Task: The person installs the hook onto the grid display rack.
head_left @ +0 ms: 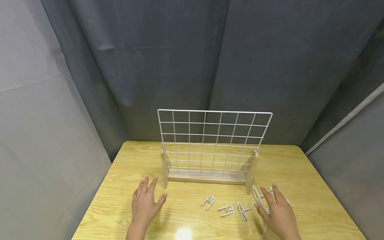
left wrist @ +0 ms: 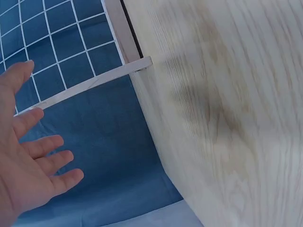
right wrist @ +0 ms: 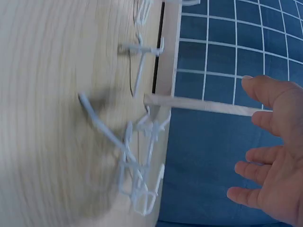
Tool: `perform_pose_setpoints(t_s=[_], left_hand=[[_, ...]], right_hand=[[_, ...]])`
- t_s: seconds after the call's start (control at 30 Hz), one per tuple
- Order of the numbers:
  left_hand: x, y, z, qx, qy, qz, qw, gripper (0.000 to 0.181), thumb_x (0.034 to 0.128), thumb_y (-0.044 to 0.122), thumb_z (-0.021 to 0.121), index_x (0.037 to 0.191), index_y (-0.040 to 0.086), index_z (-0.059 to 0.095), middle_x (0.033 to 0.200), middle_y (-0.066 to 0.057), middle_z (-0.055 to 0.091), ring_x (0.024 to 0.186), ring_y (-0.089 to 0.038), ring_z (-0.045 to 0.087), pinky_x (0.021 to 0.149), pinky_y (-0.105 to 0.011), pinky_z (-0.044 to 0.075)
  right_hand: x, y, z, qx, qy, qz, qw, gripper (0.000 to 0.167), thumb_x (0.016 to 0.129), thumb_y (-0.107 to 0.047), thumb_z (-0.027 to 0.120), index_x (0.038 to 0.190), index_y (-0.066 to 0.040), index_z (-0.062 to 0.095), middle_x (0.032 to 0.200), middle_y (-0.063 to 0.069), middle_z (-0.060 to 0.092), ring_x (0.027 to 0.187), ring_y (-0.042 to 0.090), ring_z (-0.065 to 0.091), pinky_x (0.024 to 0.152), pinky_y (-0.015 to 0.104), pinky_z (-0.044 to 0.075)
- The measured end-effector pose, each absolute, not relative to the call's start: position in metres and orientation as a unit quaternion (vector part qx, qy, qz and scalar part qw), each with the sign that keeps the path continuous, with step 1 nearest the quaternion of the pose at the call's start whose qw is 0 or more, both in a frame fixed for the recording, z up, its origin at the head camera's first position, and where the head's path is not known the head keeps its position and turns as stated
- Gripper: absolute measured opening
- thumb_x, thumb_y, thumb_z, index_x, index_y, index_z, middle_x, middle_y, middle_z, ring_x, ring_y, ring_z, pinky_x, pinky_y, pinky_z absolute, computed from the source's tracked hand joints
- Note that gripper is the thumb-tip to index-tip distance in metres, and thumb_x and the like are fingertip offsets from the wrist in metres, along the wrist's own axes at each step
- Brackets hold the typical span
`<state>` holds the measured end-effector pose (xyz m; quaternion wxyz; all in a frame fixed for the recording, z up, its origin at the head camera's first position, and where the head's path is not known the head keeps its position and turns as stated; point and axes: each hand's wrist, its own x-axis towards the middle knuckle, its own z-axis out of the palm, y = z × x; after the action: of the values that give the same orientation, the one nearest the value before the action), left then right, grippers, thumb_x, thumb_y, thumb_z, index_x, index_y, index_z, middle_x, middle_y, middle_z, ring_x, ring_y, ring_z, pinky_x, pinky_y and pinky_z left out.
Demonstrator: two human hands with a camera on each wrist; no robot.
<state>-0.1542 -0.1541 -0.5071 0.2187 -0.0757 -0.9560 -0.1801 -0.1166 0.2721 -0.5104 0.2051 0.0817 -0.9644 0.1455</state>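
Grained table (head_left: 315,200) | square-meshed wire grid (head_left: 203,134) | bent white hooks (head_left: 242,211) near right hand (head_left: 279,215)

Free room between left hand (head_left: 144,202) and white hooks (head_left: 242,211), wire grid (head_left: 203,134) a barrier behind

Head view: moderate, even light, seemingly from above; the yellow tabletop (head_left: 105,213) is brightest, with a blown-out patch of glare at its near edge, while the dark curtain (head_left: 168,66) behind falls into dimness, deepest toward the upper right. My left hand (head_left: 144,204) and my right hand (head_left: 281,215) are reasonably sharp, with faint, soft-edged shadows on the wood beside them. Wrist views: cooler in cast, the wood paled and the cloth turned bluer. In the left, a diffuse dark smudge of shadow crosses the wood; in the right, the white wire hooks (right wrist: 105,126) are slightly blurred.
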Motion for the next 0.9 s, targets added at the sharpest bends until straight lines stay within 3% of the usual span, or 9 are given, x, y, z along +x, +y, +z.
perform_pose_setpoints(t_s=[0.47,0.9], left_hand=[[-0.150,-0.139,-0.509,-0.069,-0.918,-0.307,0.243,0.060,0.0760,0.028,0.076,0.125,0.001,0.054,0.126,-0.029,0.048,0.109,-0.049,0.049,0.080,-0.065,0.044],[-0.156,-0.128,-0.514,-0.039,-0.854,-0.453,0.254,0.055,0.0821,0.014,0.070,0.129,-0.005,0.048,0.130,-0.027,0.046,0.115,-0.049,0.043,0.088,-0.068,0.036]], right_hand=[[-0.113,0.234,-0.514,0.069,-0.940,0.259,0.211,0.060,0.078,-0.017,0.074,0.129,0.002,0.048,0.132,0.036,0.035,0.106,0.057,0.042,0.072,0.074,0.038],[-0.119,0.188,-0.528,0.091,-0.908,0.351,0.208,0.056,0.082,-0.014,0.070,0.129,0.005,0.047,0.132,0.034,0.037,0.112,0.056,0.040,0.076,0.072,0.037]])
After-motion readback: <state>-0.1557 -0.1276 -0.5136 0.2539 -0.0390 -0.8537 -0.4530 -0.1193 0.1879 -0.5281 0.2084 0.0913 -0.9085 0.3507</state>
